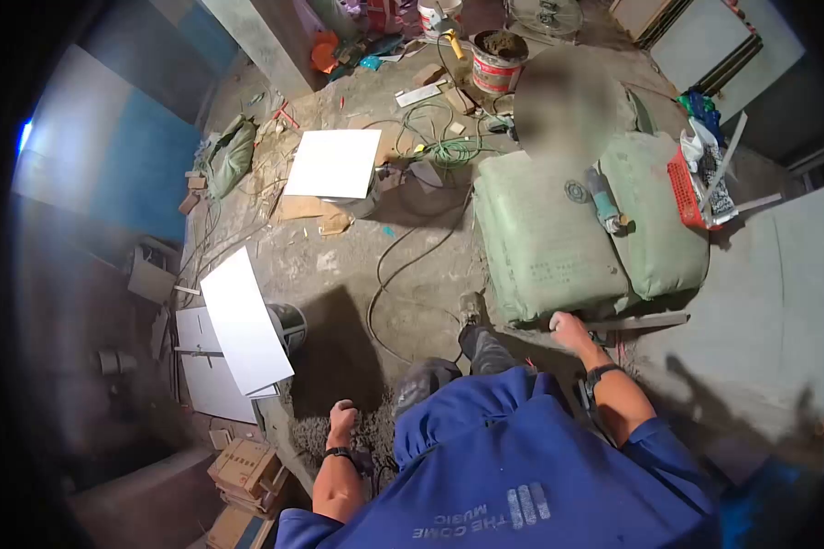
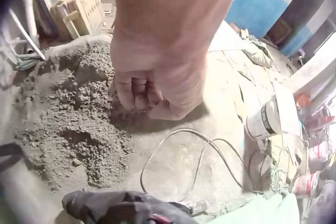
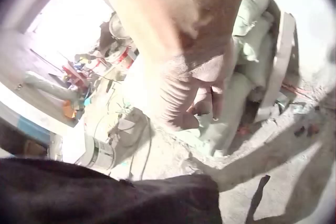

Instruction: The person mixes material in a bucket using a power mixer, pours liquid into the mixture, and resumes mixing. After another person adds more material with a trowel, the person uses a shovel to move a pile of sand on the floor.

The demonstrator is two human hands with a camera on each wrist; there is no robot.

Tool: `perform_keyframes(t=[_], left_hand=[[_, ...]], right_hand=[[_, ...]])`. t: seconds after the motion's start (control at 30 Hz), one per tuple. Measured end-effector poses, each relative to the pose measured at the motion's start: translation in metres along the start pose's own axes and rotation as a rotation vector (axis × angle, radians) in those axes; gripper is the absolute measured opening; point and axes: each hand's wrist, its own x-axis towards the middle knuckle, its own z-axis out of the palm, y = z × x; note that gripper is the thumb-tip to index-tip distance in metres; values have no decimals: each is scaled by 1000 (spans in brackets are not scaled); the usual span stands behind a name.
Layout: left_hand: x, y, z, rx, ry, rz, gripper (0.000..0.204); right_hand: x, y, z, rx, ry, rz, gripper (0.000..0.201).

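Observation:
My left hand (image 1: pixel 342 423) hangs over a heap of grey mortar mix (image 2: pixel 89 113), its fingers loosely curled with nothing between them. Just off the front corner of a green sack (image 1: pixel 558 265), my right hand (image 1: pixel 571 331) hangs with loosely bent fingers and holds nothing. On the stacked sacks lies a teal angle grinder (image 1: pixel 604 203). In the right wrist view the right hand (image 3: pixel 194 95) overlaps the pale sacks behind it. White tiles (image 1: pixel 247 320) lean over a bucket (image 1: pixel 289 326) to the left of my legs.
Another white tile (image 1: pixel 333 163) lies on a bucket farther off. A dark cable (image 1: pixel 375 293) loops across the floor, and a green hose (image 1: pixel 449 137) is coiled behind. Cardboard boxes (image 1: pixel 245 467) stand at lower left. A red basket (image 1: pixel 687 188) sits by the sacks.

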Motion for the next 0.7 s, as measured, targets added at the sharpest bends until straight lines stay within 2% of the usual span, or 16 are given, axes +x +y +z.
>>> perform_keyframes(t=[0.03, 0.07, 0.1, 0.13, 0.2, 0.23, 0.33, 0.4, 0.43, 0.5, 0.53, 0.57, 0.6, 0.63, 0.67, 0.7], left_hand=[[-16, 68, -7, 103, 62, 170, 44], [42, 63, -12, 216, 143, 413, 47], [41, 117, -12, 20, 131, 210, 48], [76, 138, -14, -55, 86, 294, 48], [70, 241, -10, -49, 19, 298, 50], [78, 275, -8, -40, -22, 302, 51], [132, 332, 10, -35, -127, 311, 53], [158, 372, 17, 70, -129, 349, 47], [192, 376, 22, 106, -156, 355, 44], [267, 366, 25, 192, -200, 310, 36], [277, 379, 17, 196, -269, 184, 36], [288, 398, 10, 198, -333, 62, 37], [314, 417, 7, 195, -334, 82, 37], [350, 433, 4, 289, -319, 215, 38], [375, 454, 1, 391, -304, 339, 39], [387, 487, -4, 406, -311, 345, 39]], right_hand=[[35, -36, -26, 19, 28, -27, 20], [78, -44, -36, 175, 51, -103, 22], [109, -72, -65, 127, 20, -99, 23], [130, -108, -92, 86, -17, -85, 24], [166, -154, -125, 104, 0, -112, 25], [186, -167, -135, 121, 22, -151, 25], [225, -157, -117, 163, 32, -113, 26], [235, -139, -96, 162, 51, -59, 22], [233, -127, -86, 142, 57, -50, 20], [213, -105, -65, 2, 96, 129, 17], [204, -94, -68, -8, -107, 267, 21], [187, -41, -32, 75, 119, 27, 21], [181, -50, -28, 83, 30, 471, 21], [168, -81, -41, -2, 142, 333, 23], [166, -98, -45, 75, 153, 391, 26], [168, -130, -56, 133, 123, 441, 26]])
